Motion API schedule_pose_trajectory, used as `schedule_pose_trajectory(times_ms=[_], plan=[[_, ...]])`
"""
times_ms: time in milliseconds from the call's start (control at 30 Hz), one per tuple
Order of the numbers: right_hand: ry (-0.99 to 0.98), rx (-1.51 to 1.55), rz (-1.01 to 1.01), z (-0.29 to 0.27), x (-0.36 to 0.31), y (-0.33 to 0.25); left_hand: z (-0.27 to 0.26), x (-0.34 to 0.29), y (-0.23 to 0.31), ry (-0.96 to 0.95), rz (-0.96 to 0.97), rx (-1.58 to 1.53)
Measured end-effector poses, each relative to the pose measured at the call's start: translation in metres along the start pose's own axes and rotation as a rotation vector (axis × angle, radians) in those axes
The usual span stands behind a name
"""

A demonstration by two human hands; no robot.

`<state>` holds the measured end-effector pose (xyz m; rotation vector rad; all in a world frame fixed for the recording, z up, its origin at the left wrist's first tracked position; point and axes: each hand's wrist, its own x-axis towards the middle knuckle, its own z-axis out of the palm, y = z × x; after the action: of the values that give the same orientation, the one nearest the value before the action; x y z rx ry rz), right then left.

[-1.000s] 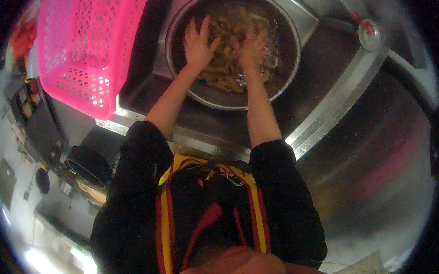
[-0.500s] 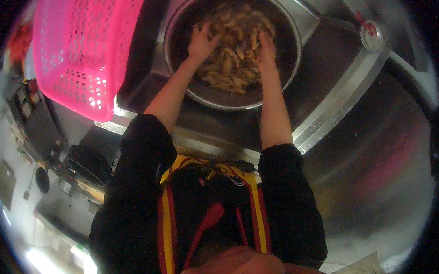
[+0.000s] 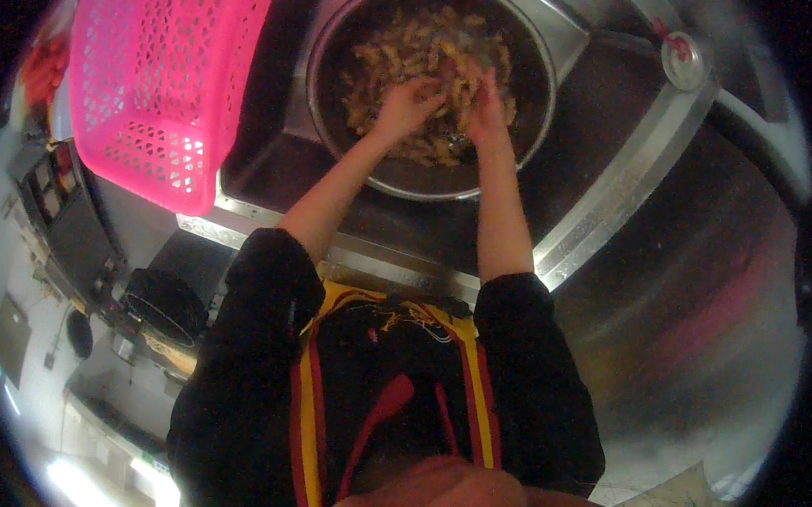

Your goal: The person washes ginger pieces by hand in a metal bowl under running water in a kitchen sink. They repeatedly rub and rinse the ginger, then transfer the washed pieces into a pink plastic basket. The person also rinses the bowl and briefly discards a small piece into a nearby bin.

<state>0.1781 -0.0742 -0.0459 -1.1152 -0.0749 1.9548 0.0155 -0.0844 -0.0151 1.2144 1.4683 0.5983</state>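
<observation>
A round metal basin (image 3: 542, 138) stands in the metal sink, with many yellow-brown, knobbly, finger-long pieces (image 3: 390, 61) of food in it. They look wet, but their exact kind is too blurred to tell. My left hand (image 3: 406, 110) is among them, its fingers curled inward around some pieces near the basin's middle. Close by on the right, my right hand (image 3: 487, 113) cups the same heap from the other side, its fingertips partly hidden among the pieces. The palms face each other with pieces between them.
A pink perforated plastic basket (image 3: 152, 93) stands tilted at the left of the sink. A metal rim (image 3: 604, 202) curves along the right, with a round metal fitting (image 3: 683, 62) bearing something red. A black pot-like container (image 3: 165, 303) is behind at the lower left.
My hands have come closer together. The left moved right and slightly nearer, the right slightly nearer. The pieces have shifted and spread out in the basin.
</observation>
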Motion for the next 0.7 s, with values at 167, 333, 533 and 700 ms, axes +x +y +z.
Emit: schedule_pose_trajectory(times_ms=[167,333,533,700], plan=[[0.073,-0.355,-0.03,0.026,-0.013,0.0,0.009,-0.002,-0.004,-0.062,-0.281,-0.199],[0.109,-0.309,-0.081,0.036,-0.027,-0.007,-0.011,-0.007,-0.005,-0.091,-0.381,-0.711],[0.127,-0.757,-0.298,0.027,-0.02,0.013,-0.015,-0.011,-0.001,-0.148,-0.384,-0.796],[0.218,-0.924,-0.351,0.02,-0.014,0.036,-0.018,-0.013,0.006,-0.19,-0.319,-0.531]])
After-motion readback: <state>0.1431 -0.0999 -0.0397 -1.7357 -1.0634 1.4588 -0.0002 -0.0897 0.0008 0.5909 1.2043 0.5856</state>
